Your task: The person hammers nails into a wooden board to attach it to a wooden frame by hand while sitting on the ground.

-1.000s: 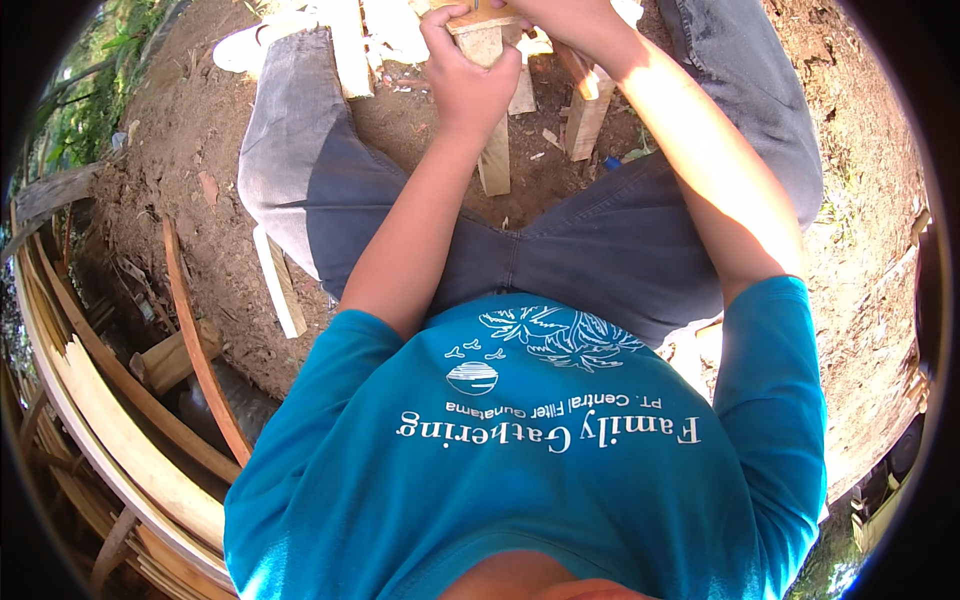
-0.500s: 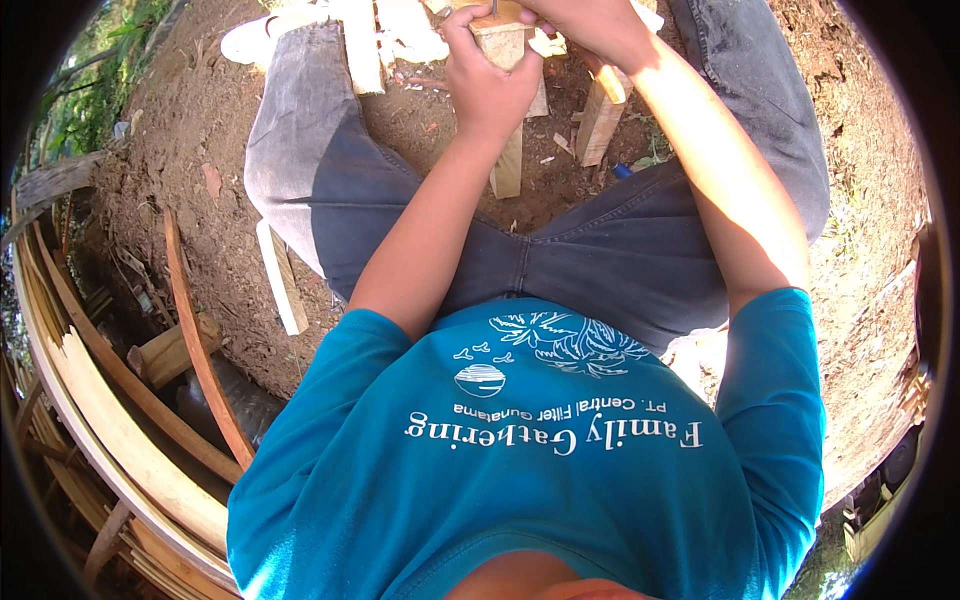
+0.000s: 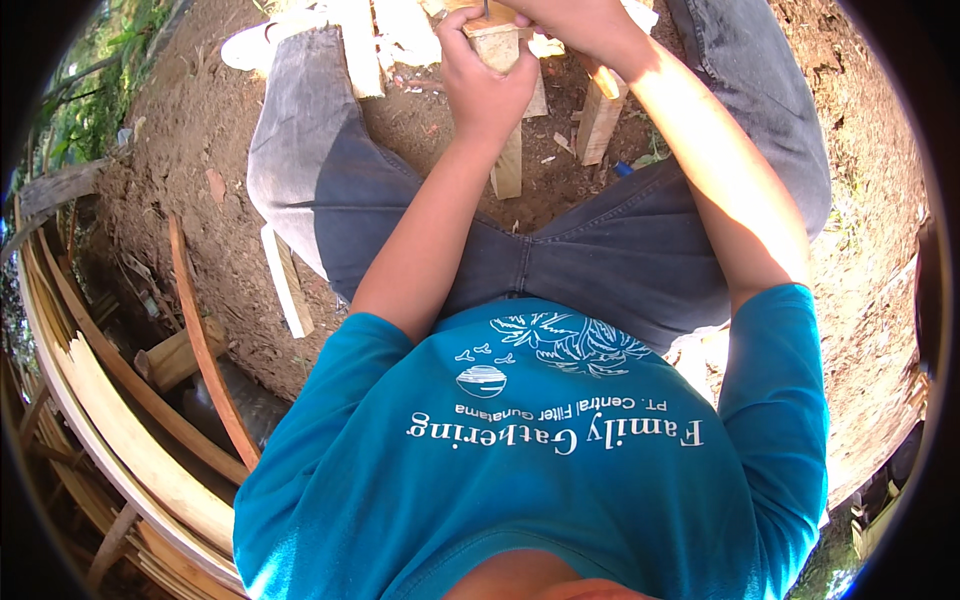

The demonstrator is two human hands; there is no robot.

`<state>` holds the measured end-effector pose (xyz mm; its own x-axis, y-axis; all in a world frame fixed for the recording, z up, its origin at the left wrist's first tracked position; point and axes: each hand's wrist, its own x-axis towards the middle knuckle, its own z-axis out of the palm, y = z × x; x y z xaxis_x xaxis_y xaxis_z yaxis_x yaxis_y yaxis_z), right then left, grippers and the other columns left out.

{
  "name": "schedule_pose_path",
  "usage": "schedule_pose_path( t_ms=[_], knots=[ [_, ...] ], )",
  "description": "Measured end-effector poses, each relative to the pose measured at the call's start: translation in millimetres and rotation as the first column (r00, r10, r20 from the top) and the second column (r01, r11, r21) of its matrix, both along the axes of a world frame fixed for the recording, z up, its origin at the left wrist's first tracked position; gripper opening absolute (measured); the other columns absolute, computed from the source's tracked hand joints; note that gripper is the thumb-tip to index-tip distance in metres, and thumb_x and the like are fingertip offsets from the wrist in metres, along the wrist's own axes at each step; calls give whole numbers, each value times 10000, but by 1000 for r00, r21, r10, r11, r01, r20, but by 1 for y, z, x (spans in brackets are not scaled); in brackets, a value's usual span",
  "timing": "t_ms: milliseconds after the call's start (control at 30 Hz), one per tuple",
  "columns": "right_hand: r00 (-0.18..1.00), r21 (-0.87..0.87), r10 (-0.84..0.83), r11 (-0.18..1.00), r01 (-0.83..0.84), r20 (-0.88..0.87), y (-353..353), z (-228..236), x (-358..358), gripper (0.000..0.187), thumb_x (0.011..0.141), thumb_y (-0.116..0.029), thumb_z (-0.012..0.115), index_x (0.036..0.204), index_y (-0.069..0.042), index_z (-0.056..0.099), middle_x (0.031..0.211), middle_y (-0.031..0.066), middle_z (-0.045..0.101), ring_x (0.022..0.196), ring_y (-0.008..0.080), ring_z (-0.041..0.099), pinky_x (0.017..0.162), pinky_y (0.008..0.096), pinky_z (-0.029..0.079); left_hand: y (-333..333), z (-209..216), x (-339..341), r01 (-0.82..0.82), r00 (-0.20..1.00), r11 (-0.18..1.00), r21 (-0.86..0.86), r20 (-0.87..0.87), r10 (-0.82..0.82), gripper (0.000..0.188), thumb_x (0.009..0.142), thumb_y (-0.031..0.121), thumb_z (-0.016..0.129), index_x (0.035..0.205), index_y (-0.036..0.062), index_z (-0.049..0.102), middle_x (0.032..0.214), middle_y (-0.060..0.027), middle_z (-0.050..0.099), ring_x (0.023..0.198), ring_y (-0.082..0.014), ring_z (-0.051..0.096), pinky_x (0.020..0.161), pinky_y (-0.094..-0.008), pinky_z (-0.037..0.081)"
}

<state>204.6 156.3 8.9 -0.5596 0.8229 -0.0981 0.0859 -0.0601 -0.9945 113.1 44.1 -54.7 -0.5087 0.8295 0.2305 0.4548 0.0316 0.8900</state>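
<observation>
At the top edge of the head view, my left hand (image 3: 485, 85) is closed around a pale wooden block (image 3: 497, 48), with its thumb and fingers on either side. A thin dark metal rod (image 3: 487, 9) stands at the block's top face and runs out of the picture. Just to the right is my right hand (image 3: 590, 25), bent in toward the block; its fingers are largely cut off by the top edge, so their grip does not show. Below the right wrist, a smooth orange-brown wooden piece (image 3: 603, 78) sticks out by an upright wooden post (image 3: 600, 125).
Between my spread legs are another wooden post (image 3: 507, 165), wood chips and a small blue object (image 3: 623, 169) on the dirt (image 3: 200, 140). A short plank (image 3: 286, 280) stands beside my left leg. Long wooden strips (image 3: 130, 420) lie at left.
Both hands have shifted very slightly left along with the block. Their hold looks the same, and the background has moved a little with the view.
</observation>
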Motion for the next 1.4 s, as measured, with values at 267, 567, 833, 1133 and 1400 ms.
schedule_pose_path(
  t_ms=[267,567,833,1133,1400],
  knots=[
    [998,103,6,995,-12,60,0,5,2,244,945,-96,701,1168,4,688,872,-1,663,695,43,597,597,224,484,-3,7,-9,98,986,993,62,-138,-89,646,846,247,792,1372,30,487,1182,-219,548,1146,-362,564,965,-460,469],
    [995,61,94,994,-96,32,-1,1,4,205,947,-101,694,1131,-11,697,771,-6,639,621,55,586,545,235,472,-1,14,-69,274,905,958,-86,362,-226,431,1030,292,534,1355,9,528,1143,-147,545,963,-198,569,853,-340,479],
    [989,36,40,998,-46,144,-2,15,-3,226,950,-189,733,1096,-19,703,729,-19,623,599,43,570,534,230,464,-18,36,-53,377,877,922,-94,356,-322,817,913,59,748,1480,2,162,1071,-163,622,993,-208,688,802,-313,565],
    [990,53,51,997,-59,129,2,7,2,200,948,-167,734,1068,-15,683,733,-31,603,607,34,556,541,219,453,-11,45,-52,342,929,923,-177,210,-304,583,937,104,699,1438,45,407,1004,-89,616,871,-158,633,766,-305,536],
    [988,190,30,980,-59,152,2,-2,0,206,935,-182,741,1053,-17,706,748,-15,619,643,52,567,573,246,461,-1,41,-71,444,823,896,-2,396,-407,346,927,0,509,1255,25,617,923,-34,594,754,-90,567,665,-244,473]
  ],
)
